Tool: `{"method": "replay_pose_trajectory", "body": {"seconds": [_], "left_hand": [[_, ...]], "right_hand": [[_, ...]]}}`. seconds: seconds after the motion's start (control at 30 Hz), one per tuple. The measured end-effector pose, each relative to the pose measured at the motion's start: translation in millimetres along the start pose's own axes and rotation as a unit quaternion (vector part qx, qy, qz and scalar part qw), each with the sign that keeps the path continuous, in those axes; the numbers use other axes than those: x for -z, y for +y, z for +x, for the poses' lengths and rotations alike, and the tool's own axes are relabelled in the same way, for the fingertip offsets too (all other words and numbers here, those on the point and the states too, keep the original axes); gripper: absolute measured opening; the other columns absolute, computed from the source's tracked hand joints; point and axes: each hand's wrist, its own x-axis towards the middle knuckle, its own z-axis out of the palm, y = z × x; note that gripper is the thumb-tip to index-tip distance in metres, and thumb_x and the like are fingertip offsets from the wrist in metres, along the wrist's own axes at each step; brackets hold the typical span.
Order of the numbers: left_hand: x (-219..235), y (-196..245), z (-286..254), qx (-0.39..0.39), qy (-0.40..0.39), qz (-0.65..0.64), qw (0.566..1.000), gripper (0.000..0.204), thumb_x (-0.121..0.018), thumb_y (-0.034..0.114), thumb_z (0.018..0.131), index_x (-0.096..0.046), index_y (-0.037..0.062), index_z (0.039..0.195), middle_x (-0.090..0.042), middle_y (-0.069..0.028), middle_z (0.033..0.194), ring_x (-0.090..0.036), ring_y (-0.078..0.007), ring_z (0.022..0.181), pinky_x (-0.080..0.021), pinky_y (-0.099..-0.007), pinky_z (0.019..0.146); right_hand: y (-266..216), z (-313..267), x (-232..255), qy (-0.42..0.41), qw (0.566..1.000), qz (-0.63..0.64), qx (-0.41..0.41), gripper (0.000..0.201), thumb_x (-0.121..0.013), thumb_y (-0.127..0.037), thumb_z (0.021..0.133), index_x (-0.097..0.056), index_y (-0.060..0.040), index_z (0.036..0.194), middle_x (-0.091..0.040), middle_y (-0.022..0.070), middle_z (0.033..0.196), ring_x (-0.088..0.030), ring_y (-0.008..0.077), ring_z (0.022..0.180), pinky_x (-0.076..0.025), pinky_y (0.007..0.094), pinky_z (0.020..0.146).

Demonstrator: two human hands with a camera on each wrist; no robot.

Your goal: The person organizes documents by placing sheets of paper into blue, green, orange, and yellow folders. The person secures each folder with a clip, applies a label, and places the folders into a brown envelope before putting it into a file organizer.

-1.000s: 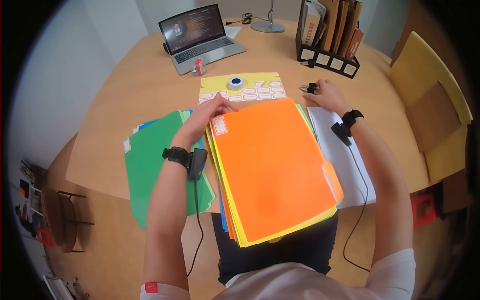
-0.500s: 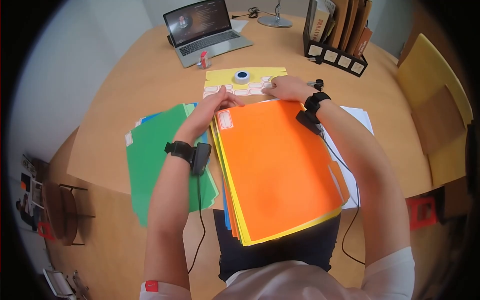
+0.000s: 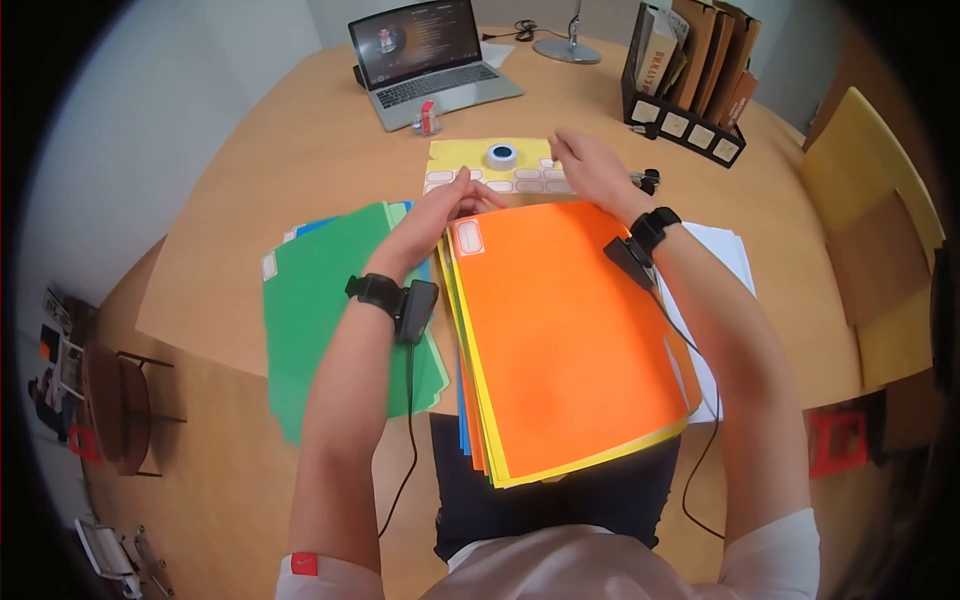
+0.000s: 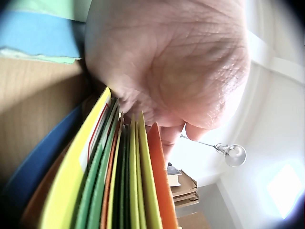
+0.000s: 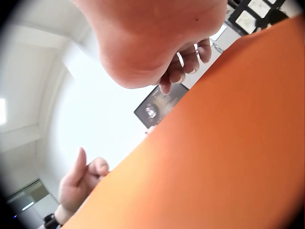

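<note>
A thick stack of colored file folders, the orange folder (image 3: 570, 340) on top with a red-bordered label (image 3: 468, 237), lies tilted at the table's front edge. My left hand (image 3: 440, 215) rests at its far left corner, fingers along the top edge; the left wrist view shows the palm against the folder edges (image 4: 119, 181). Beyond the stack, my right hand (image 3: 595, 170) hovers by the right end of a yellow folder (image 3: 470, 152) bearing rows of labels (image 3: 530, 186) and a round white object (image 3: 502, 156). Its fingers (image 5: 177, 74) hang loosely bent, nothing visible between them.
Green folders (image 3: 330, 300) are piled on the left, and white paper (image 3: 725, 260) lies on the right. A laptop (image 3: 420, 60), a small clear object with a red band (image 3: 427, 118) and a black file holder (image 3: 690, 130) stand farther back. Black clips (image 3: 648, 180) lie beside my right hand.
My right hand went left from the black clips to the labels on the yellow folder, then drew slightly up and away from them. My left hand stays at the stack's corner.
</note>
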Motion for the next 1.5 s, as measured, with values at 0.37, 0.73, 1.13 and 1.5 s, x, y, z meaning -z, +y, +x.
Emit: {"method": "replay_pose_trajectory", "body": {"seconds": [0.37, 0.73, 1.13, 1.5], "left_hand": [[6, -6, 5, 0.018, 0.017, -0.019, 1.0, 0.057, -0.029, 0.049, 0.112, -0.064, 0.0035, 0.119, -0.069, -0.005, 0.112, -0.063, -0.0129, 0.105, -0.048, -0.0286, 0.097], [5, -5, -2, -0.025, -0.026, 0.031, 0.999, 0.029, -0.064, 0.023, 0.101, -0.064, 0.0004, 0.119, -0.068, -0.0042, 0.114, -0.062, -0.0107, 0.107, -0.05, -0.0261, 0.092], [-5, 4, -2, -0.039, 0.023, 0.101, 0.994, 0.028, -0.072, 0.007, 0.089, -0.065, 0.0045, 0.116, -0.064, -0.0016, 0.115, -0.057, -0.0131, 0.103, -0.045, -0.0276, 0.098], [63, 14, -5, -0.078, 0.124, 0.128, 0.981, 0.027, -0.069, 0.017, 0.095, -0.065, 0.0039, 0.118, -0.067, -0.0043, 0.118, -0.06, -0.0147, 0.109, -0.043, -0.0318, 0.104]], "right_hand": [[-113, -39, -9, -0.213, 0.96, -0.133, 0.119, 0.044, -0.056, -0.056, 0.096, -0.074, -0.017, 0.104, -0.069, 0.003, 0.079, -0.066, 0.0233, 0.083, -0.038, 0.046, 0.097], [-57, -70, 52, -0.065, 0.997, 0.03, -0.025, 0.034, -0.055, -0.034, 0.103, -0.067, -0.0037, 0.09, -0.063, 0.0108, 0.074, -0.059, 0.0252, 0.069, -0.046, 0.0386, 0.07], [120, -182, 119, 0.161, 0.909, 0.284, -0.259, 0.038, -0.06, -0.036, 0.101, -0.063, -0.0067, 0.077, -0.046, -0.006, 0.061, -0.037, 0.004, 0.06, -0.028, 0.0242, 0.057], [128, -181, 116, 0.14, 0.898, 0.356, -0.217, 0.037, -0.061, -0.035, 0.102, -0.064, -0.0076, 0.077, -0.044, -0.0075, 0.06, -0.036, 0.0034, 0.059, -0.027, 0.0227, 0.057]]}}
